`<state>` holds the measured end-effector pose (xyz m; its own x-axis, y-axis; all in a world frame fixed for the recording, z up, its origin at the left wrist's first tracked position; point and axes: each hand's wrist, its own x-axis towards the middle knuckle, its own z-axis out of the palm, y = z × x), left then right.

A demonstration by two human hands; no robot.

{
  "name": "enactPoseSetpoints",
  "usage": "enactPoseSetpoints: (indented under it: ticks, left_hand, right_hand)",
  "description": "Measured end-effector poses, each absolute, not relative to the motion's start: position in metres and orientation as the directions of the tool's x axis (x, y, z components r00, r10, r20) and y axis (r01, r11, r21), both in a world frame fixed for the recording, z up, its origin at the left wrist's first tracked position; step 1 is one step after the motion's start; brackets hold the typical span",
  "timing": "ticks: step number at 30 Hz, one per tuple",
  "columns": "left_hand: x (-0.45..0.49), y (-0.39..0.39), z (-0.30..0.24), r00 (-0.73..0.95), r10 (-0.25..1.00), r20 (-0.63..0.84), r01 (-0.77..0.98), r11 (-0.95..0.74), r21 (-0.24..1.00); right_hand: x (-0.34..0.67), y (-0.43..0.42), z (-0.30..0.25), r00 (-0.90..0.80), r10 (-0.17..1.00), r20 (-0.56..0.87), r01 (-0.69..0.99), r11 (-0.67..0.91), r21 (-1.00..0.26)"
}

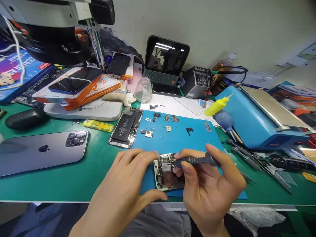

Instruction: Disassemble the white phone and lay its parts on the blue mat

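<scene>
An opened phone housing [170, 179] with bare inner parts lies on the blue mat [160, 141] in front of me. My left hand [125, 182] grips it at its left end, fingers at the far edge and thumb by the near edge. Between the fingers and thumb of my right hand [209, 184] is a dark screwdriver [197, 160], slanted, with its tip end over the upper part of the housing. The exact contact point of the tip is too small to tell. My right hand covers the housing's right end.
Small phone parts [168, 128] lie on the mat's far half. A screen assembly with battery [124, 128] and a purple phone [44, 148] are at left. A blue machine [256, 121], tweezers [274, 177] and screwdrivers [247, 158] stand right. A microscope [56, 36] overhangs the left.
</scene>
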<state>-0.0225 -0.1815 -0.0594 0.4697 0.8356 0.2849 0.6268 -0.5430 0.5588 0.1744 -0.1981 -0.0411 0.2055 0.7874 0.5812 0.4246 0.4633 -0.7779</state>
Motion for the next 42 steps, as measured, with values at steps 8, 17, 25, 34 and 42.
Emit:
enactPoseSetpoints:
  ticks: [8,17,25,34,42]
  left_hand:
    - [-0.021,-0.182,-0.054,0.460,0.844,0.276,0.633,-0.529,0.565]
    - [-0.021,-0.181,-0.053,0.468,0.828,0.309,0.607,-0.556,0.568]
    - [-0.021,-0.180,-0.051,0.488,0.817,0.307,0.594,-0.569,0.568]
    - [-0.020,-0.181,-0.052,0.448,0.850,0.276,0.597,-0.515,0.616]
    - [-0.019,-0.181,-0.047,0.437,0.851,0.292,0.591,-0.516,0.620]
  right_hand:
    - [0.184,-0.194,-0.048,-0.054,0.756,0.652,0.504,0.585,-0.636]
    - [0.184,-0.186,-0.043,-0.166,0.701,0.693,0.589,0.634,-0.500]
    - [0.190,-0.186,-0.048,-0.215,0.701,0.680,0.523,0.670,-0.526]
    - [0.190,-0.186,-0.051,-0.270,0.639,0.720,0.572,0.708,-0.414]
    - [0.188,-0.184,-0.046,-0.295,0.638,0.711,0.627,0.691,-0.361]
